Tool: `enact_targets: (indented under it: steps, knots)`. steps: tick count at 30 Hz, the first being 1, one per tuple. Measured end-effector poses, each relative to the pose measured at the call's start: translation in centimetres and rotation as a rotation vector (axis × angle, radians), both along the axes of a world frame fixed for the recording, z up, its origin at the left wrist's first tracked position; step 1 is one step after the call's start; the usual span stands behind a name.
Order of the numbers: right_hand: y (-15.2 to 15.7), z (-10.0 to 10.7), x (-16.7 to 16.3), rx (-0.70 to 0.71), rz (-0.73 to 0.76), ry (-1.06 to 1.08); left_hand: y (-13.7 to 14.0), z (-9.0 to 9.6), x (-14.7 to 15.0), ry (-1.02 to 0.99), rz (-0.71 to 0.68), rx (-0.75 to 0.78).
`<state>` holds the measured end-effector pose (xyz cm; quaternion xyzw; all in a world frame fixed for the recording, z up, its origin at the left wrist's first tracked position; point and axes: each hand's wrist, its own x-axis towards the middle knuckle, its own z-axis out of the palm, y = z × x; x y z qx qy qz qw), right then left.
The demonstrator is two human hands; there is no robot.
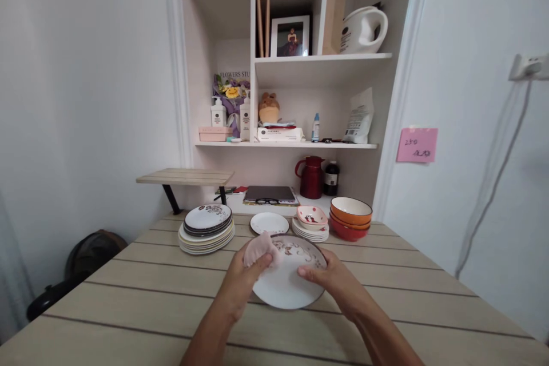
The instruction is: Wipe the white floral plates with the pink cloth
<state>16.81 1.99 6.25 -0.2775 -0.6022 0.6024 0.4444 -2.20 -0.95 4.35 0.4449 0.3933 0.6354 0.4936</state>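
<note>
Gripping the plate [288,287] — right hand [337,275] at rim | left hand [243,267] clamps cloth [259,247] against it | orange bowls [350,217] nest — in red bowl [349,233]!

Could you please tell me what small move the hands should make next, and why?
Probably slide the pink cloth in the left hand toward the plate's centre: the cloth covers only part of its left side, the centre lies uncovered, and the right hand grips the right side.

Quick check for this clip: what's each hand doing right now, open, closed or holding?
Left hand: closed on a pale pink cloth at the plate's left edge.
Right hand: closed on the plate's right rim, thumb on top.
</note>
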Motion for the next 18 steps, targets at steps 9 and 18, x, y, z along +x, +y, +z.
enact_targets:
  steps: [9, 18]
  knots:
    - [0.4, -1.3, -1.1, 0.028, -0.245, 0.158, -0.4, 2.3, 0.4, 0.076, 0.007, 0.061]
    - [-0.3, -1.8, -1.9, -0.079, -0.304, 0.303, -1.0, 3.8, 1.6, 0.055, 0.048, 0.111]
